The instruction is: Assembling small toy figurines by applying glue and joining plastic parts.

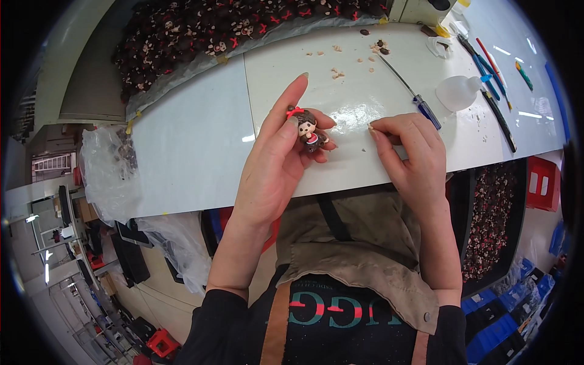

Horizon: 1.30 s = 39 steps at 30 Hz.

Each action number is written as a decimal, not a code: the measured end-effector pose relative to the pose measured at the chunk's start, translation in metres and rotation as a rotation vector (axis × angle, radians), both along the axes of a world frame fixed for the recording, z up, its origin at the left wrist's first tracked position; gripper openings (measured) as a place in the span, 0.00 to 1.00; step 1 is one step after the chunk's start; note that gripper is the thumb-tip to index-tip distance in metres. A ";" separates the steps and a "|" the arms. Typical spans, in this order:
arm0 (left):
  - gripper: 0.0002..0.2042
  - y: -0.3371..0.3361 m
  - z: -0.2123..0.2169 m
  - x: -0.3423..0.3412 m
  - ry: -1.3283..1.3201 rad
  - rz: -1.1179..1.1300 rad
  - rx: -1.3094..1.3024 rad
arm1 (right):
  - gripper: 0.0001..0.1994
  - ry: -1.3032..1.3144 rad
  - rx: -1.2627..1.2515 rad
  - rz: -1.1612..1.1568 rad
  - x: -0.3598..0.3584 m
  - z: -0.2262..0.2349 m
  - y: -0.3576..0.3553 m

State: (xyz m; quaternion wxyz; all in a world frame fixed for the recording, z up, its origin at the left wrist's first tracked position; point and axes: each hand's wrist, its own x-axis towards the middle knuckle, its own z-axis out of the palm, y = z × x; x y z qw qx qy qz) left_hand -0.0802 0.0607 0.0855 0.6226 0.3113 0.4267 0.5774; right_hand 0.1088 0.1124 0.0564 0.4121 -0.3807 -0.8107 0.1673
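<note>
My left hand (274,152) holds a small doll figurine (309,131) with brown hair, a red bow and a red-and-white front, its face turned up. The index finger stretches past it while the thumb and other fingers close round it. To the right, apart from the figurine, my right hand (413,143) is closed in a pinch above the white table (194,146). At its fingertips shows a tiny pale bit, too small to name. Beyond that hand lies a screwdriver (427,112) with a blue handle. Several small flesh-coloured pieces (337,73) are scattered farther back.
A large heap of brown and red figurine parts (182,42) fills a lined tray at the back left. On the right are a translucent squeeze bottle (457,93), a black-handled tool (499,121) and brushes. A black bin of parts (490,219) stands below the table's right edge.
</note>
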 end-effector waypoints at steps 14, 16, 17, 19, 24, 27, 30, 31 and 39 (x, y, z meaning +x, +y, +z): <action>0.22 -0.005 -0.007 -0.005 -0.035 -0.040 0.024 | 0.06 -0.025 -0.014 -0.026 -0.003 0.000 -0.001; 0.22 -0.004 -0.008 -0.005 -0.051 -0.035 0.028 | 0.07 -0.011 -0.007 -0.039 -0.002 0.001 0.001; 0.22 -0.004 -0.009 -0.005 -0.067 -0.037 0.030 | 0.05 0.020 -0.034 -0.005 0.002 0.004 0.001; 0.22 -0.004 -0.012 -0.007 -0.085 -0.025 0.033 | 0.04 0.126 -0.095 -0.001 0.011 0.005 -0.003; 0.20 0.003 -0.013 -0.007 -0.168 -0.072 -0.011 | 0.09 0.568 0.074 -0.381 0.071 0.016 0.008; 0.19 -0.003 -0.012 -0.007 -0.146 -0.020 -0.032 | 0.21 0.469 0.030 -0.458 0.093 0.016 0.037; 0.19 -0.010 -0.012 -0.009 -0.147 -0.017 -0.007 | 0.30 0.320 -0.064 -0.460 0.096 0.011 0.057; 0.19 -0.008 -0.014 -0.009 -0.173 -0.032 0.007 | 0.34 0.276 -0.083 -0.492 0.095 0.012 0.059; 0.22 -0.005 -0.020 -0.013 -0.301 0.002 -0.108 | 0.24 0.133 -0.232 -0.431 0.082 0.009 0.064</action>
